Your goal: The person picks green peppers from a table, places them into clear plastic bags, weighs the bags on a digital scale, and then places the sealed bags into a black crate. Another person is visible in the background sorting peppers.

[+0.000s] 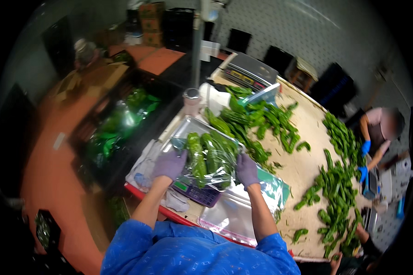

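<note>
In front of me a clear plastic bag [211, 158] of long green peppers is above the metal pan [182, 125] of a weighing scale. My left hand [169, 165], in a thin purple glove, holds the bag's left side. Gloved the same way, my right hand [247, 170] grips its right edge. The scale's purple keypad [204, 196] and small green display show below the bag. Flat clear bags [227, 215] lie in a stack beside the keypad, near my right forearm. I cannot tell whether the bag rests on the pan.
Loose green peppers [273, 120] are heaped beyond the scale, and more [337, 192] line the table's right side. A second scale [251, 70] sits at the far end. Left of the table, a dark crate holds bagged peppers [124, 120]. A blue-gloved co-worker [375, 137] stands at right.
</note>
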Demonstrator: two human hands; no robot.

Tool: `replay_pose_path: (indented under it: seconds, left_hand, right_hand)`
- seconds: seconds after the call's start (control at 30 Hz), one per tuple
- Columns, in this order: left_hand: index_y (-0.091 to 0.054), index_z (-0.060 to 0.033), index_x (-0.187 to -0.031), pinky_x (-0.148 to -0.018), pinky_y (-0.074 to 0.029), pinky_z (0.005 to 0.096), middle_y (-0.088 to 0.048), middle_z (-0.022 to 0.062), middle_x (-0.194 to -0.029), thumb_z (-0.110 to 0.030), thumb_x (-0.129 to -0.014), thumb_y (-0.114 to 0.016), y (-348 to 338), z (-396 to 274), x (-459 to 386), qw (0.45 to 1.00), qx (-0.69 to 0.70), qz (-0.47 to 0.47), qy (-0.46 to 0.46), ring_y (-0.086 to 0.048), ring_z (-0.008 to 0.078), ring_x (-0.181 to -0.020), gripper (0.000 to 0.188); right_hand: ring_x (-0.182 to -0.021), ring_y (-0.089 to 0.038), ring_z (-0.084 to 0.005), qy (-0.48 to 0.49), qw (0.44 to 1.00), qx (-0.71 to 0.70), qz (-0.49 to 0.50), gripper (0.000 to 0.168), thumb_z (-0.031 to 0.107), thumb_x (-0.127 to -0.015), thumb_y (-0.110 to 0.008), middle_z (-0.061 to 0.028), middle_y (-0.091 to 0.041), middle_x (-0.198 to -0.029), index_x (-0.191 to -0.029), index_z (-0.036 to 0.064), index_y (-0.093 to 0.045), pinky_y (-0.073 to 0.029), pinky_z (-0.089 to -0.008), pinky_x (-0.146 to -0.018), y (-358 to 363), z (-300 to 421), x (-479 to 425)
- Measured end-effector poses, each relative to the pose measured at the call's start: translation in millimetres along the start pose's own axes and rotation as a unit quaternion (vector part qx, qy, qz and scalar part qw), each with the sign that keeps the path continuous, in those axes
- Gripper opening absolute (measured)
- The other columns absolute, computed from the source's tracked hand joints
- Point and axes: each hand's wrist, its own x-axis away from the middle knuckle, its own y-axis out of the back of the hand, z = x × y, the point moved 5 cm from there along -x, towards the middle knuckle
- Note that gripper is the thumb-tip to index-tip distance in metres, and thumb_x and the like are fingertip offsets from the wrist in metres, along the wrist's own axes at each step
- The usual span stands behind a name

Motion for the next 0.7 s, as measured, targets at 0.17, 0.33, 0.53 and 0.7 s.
replay_pose_path:
  seconds: [0.17, 0.33, 0.53, 0.7]
  left_hand:
    - [-0.064, 0.0051, -0.096, -0.073, -0.048, 0.0389, -0.065, 0.0214, -0.090, -0.063, -0.084, -0.049, -16, 17, -15, 0.984, 0.130, 0.117, 0.019, -0.062, 0.0310, -0.080, 0.071]
    - [-0.063, 0.0046, -0.090, -0.057, -0.043, 0.0302, -0.058, 0.0059, -0.075, -0.054, -0.084, -0.061, -21, 10, 5, 0.869, 0.450, 0.205, 0.005, -0.051, 0.0160, -0.064, 0.059]
    - [-0.062, 0.0060, -0.099, -0.065, -0.050, 0.0344, -0.067, 0.0160, -0.082, -0.042, -0.083, -0.066, 69, -27, 37, 0.941, 0.243, 0.125, -0.199, -0.064, 0.0223, -0.068, 0.051]
    - [-0.066, -0.0187, -0.099, -0.070, -0.049, 0.0343, -0.061, 0.0026, -0.085, -0.015, -0.066, -0.074, 143, -46, 108, 0.757, 0.057, -0.194, -0.622, -0.061, 0.0206, -0.080, 0.035]
  right_hand:
    - [-0.084, -0.060, -0.0382, 0.034, 0.989, -0.135, 0.045, 0.042, 0.034, -0.097, -0.042, -0.0263, -0.063, -0.093, -0.104, -0.003, -0.059, -0.045, -0.0428, -0.076, -12, -7, -18]
    - [-0.069, -0.042, -0.0093, -0.078, 0.946, -0.293, 0.116, 0.044, 0.040, -0.098, -0.046, 0.0020, -0.051, -0.075, -0.103, -0.001, -0.061, -0.036, -0.0256, -0.060, -21, 1, -8]
    - [-0.085, -0.053, -0.0155, -0.061, 0.826, -0.559, -0.026, 0.047, 0.036, -0.098, -0.046, -0.0072, -0.056, -0.101, -0.125, -0.002, -0.048, -0.044, -0.0285, -0.075, 28, 41, 29]
    - [-0.104, -0.057, -0.0245, 0.026, 0.655, -0.750, 0.089, 0.056, 0.041, -0.097, -0.043, -0.0115, -0.057, -0.116, -0.139, 0.004, -0.035, -0.048, -0.0368, -0.091, 55, 123, 66]
